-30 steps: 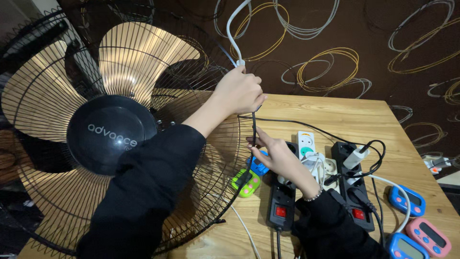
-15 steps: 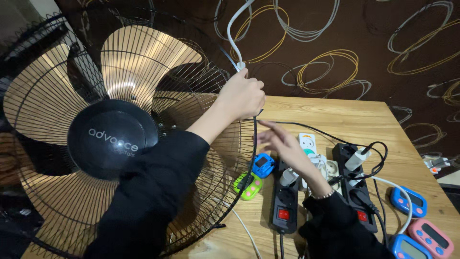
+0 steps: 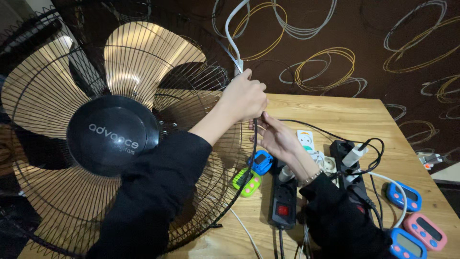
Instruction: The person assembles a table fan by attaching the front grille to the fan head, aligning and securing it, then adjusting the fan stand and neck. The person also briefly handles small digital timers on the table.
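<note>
A large fan with a black wire grille (image 3: 57,201), gold blades (image 3: 139,57) and a black hub (image 3: 108,134) leans over the left of a wooden table (image 3: 335,110). My left hand (image 3: 244,98) is closed on the grille's right rim, where a white cable (image 3: 229,33) with a white clip rises toward the wall. Just below it, my right hand (image 3: 277,138) pinches the same rim with its fingertips. A thin black cable (image 3: 311,127) runs from there across the table.
Right of the fan lie two black power strips (image 3: 282,201) (image 3: 352,177) with plugs in them and a white one (image 3: 306,140). Small timers sit around them: blue (image 3: 262,162), green (image 3: 247,183), blue (image 3: 400,195), pink (image 3: 424,231). Behind is a brown patterned wall.
My right hand let go lower on the rim, swung out over the table, then came back up to the rim right under my left hand. The left hand stayed put.
</note>
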